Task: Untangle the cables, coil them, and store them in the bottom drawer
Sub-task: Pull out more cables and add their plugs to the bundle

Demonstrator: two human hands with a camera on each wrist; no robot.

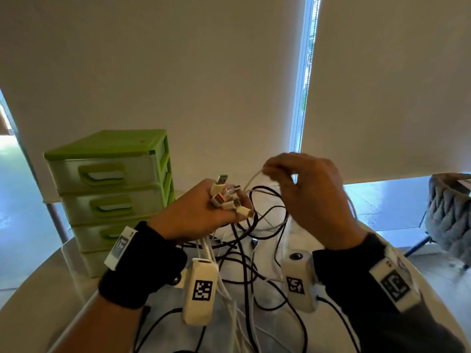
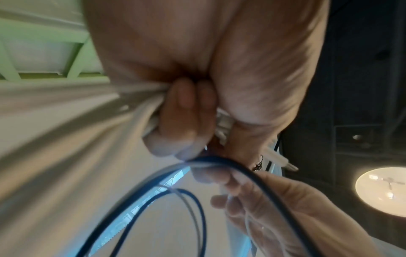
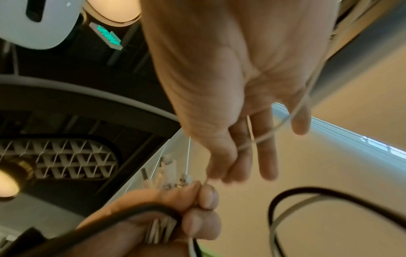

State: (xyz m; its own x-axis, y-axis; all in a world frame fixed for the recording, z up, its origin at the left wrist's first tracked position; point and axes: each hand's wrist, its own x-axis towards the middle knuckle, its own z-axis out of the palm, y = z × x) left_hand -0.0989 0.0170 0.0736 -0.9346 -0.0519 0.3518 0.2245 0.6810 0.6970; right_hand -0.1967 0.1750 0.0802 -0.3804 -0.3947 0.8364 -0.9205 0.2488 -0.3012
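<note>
White and black cables (image 1: 251,253) hang in a tangle between the two hands above the table (image 1: 63,281), so the untangling step looks to be in hand, with no coil made yet. Left hand (image 1: 201,212) is raised, fingers curled round a bunch of plugs (image 1: 226,197) that stick up from its fist, the leads trailing down beneath it. Right hand (image 1: 305,197) sits just right of it and a little higher, back toward the head camera; the right wrist view shows thumb and forefinger pinching one thin white lead (image 3: 270,133), the other fingers fairly straight. Next move probably calls for drawing that lead free of the black loops without tightening a knot. Green drawers (image 1: 112,194) stand at far left on the table, all seemingly closed, though the bottom one is partly hidden behind the left wrist.
</note>
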